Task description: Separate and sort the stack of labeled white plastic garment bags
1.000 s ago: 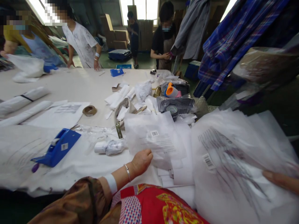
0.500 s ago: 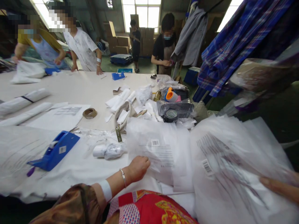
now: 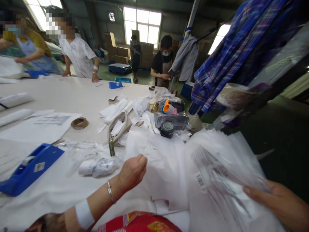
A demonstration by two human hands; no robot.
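Note:
My left hand (image 3: 134,170) is closed at the left edge of a frosted plastic bag (image 3: 166,174), pinching it; the fingertips are partly hidden. This bag has a barcode and printed lines, and its upper part is bent up. On the right, my right hand (image 3: 282,199) grips a fanned stack of similar plastic bags (image 3: 193,199), thumb on top and the other fingers hidden beneath. The stack's print looks creased and slightly blurred. Left of my left hand lies a white roll in clear plastic (image 3: 98,167).
A blue tape dispenser (image 3: 33,167) stands at the left, with a brown tape roll (image 3: 79,123) beyond it. A black tape roll (image 3: 167,129) rests on wrapped items. A plaid shirt (image 3: 227,48) hangs at the right. Several people stand around the table (image 3: 79,90).
The camera view has shifted, so table items appear farther left. The bag at my left hand has bent upward, foreshortening its barcode. More of my right hand shows, still on the stack.

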